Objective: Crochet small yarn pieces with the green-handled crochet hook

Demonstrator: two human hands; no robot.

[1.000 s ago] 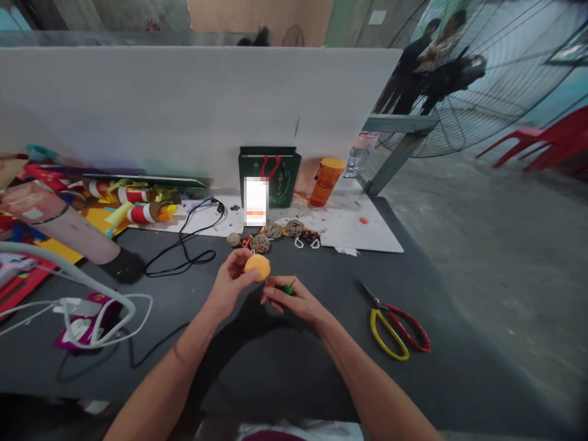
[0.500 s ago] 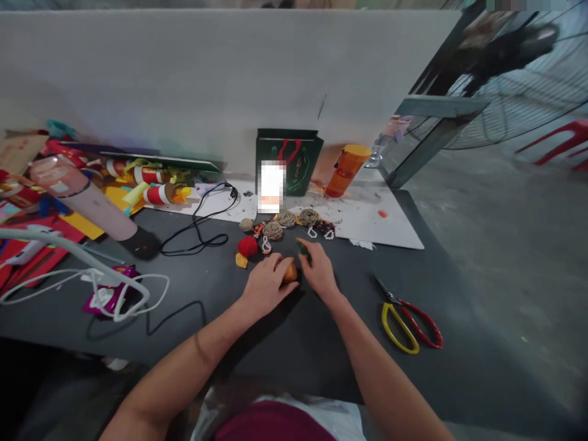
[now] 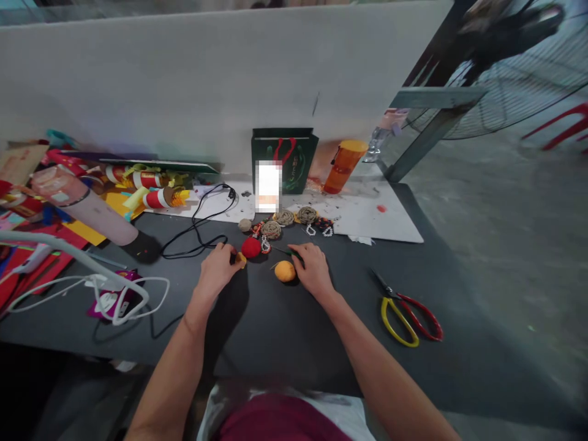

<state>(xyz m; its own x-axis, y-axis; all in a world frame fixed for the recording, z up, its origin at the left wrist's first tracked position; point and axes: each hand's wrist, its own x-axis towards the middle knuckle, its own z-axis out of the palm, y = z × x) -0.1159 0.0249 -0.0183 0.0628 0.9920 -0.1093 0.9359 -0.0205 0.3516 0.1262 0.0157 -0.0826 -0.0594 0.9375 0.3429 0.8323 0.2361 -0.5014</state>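
Observation:
My left hand (image 3: pixel 219 267) pinches the edge of a small flat yellow piece (image 3: pixel 242 261) lying by the red yarn ball (image 3: pixel 251 247). In my right hand (image 3: pixel 314 269) is a slim green-handled crochet hook (image 3: pixel 287 250), its thin tip pointing left; the fine shape of the tip is too small to tell. An orange-yellow yarn ball (image 3: pixel 285 271) rests on the dark table just left of my right fingers, with a short strand at its left side. Coiled beige rope pieces (image 3: pixel 271 229) with beaded loops lie beyond both hands.
Scissors (image 3: pixel 399 306) with yellow and red handles lie on the right. Behind stand a dark green paper bag (image 3: pixel 301 165), a bright blurred-out screen (image 3: pixel 268 187) and an orange bottle (image 3: pixel 345 166). Black cable (image 3: pixel 197 226), white cable (image 3: pixel 133 288) and a pink tumbler (image 3: pixel 98 211) occupy the left.
My left hand has let go of the orange-yellow ball and moved left to the small yellow piece. My right hand stays near the ball, the hook now tilted flatter and pointing left.

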